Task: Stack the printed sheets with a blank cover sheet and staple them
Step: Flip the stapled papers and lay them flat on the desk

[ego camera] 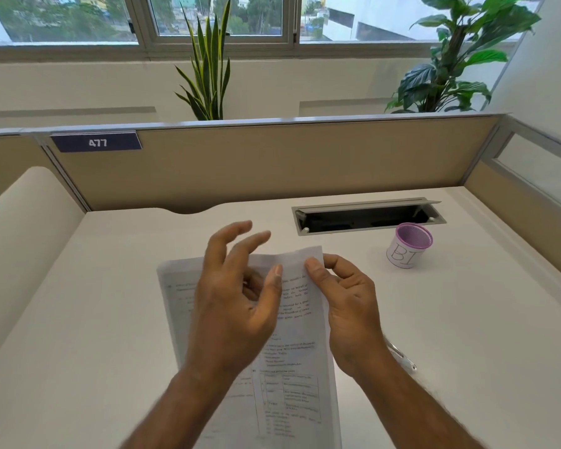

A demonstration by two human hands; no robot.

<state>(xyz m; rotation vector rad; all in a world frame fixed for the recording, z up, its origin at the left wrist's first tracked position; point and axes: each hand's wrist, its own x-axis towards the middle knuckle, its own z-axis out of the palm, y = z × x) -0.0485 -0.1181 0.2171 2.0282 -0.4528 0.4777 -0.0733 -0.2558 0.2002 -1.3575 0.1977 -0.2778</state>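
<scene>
Centre frame | right hand (347,303) pinches printed sheets (300,351) at top edge to steady them | left hand (237,296) open, fingers spread (holding nothing) | tabletop (467,319) beneath.

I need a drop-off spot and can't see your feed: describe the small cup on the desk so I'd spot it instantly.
On the white desk, find the open cable tray at the back. The cup stands just right of it, white-wrapped with hand-drawn letters and a purple mesh rim.
</scene>
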